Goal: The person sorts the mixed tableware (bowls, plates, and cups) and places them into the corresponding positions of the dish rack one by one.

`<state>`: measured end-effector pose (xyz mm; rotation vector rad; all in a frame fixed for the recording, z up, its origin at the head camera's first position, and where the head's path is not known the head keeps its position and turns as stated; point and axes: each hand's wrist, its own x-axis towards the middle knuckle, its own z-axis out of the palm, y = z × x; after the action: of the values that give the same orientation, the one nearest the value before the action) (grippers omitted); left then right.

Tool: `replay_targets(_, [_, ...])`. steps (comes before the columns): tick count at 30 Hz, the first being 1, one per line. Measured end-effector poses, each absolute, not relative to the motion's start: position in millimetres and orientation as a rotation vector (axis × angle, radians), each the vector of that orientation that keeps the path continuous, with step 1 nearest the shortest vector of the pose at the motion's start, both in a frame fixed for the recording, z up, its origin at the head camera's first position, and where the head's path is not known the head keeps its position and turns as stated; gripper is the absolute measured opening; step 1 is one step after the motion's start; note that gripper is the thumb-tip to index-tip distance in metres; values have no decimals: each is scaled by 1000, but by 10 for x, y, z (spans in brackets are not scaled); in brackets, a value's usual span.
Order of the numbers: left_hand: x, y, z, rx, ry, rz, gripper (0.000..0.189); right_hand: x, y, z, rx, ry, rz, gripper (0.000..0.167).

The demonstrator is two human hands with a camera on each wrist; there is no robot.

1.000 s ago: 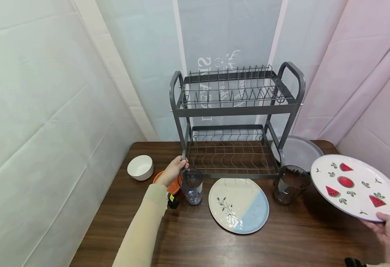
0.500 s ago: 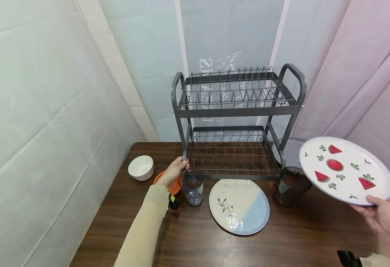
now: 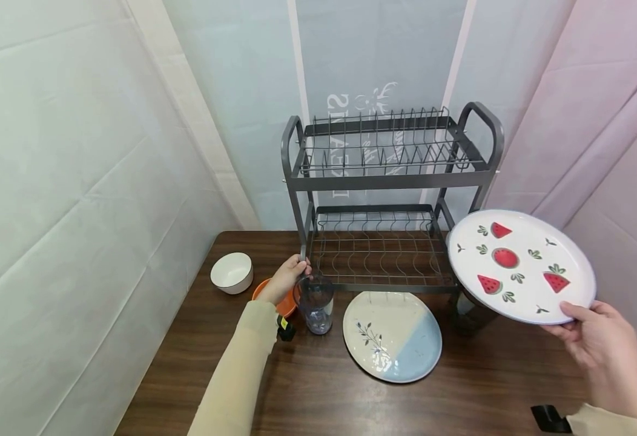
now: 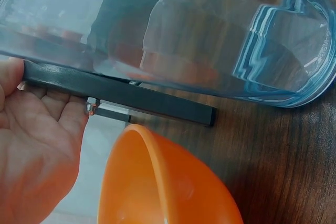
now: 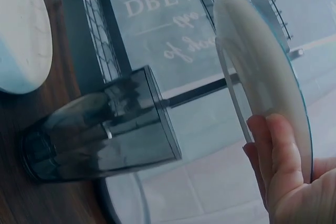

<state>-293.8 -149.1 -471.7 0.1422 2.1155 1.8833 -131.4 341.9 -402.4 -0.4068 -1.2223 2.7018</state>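
While the left hand (image 3: 287, 280) grips the rack (image 3: 389, 181), the right hand (image 3: 602, 342) pinches the melon plate (image 3: 522, 266) by its rim, best held clear of the dark cup (image 5: 105, 132).

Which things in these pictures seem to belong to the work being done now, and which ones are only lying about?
Seem part of the work:
- watermelon plate, held by the right hand
- rack, gripped by the left hand

Seem just lying about:
- white bowl
- orange bowl
- clear cup
- dark cup
- blue-white plate
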Motion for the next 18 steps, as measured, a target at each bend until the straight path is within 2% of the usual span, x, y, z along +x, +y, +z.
replay_targets(14, [-2935,-1505,-4710,117,2128,1883,17,-1357,3171,-3925,-240,-1323,2713,16])
replay_targets(18, [-2944,-1505,-4720,125,2124,1883,17,-1372,3114,-3883,-288,-1396,2686,14])
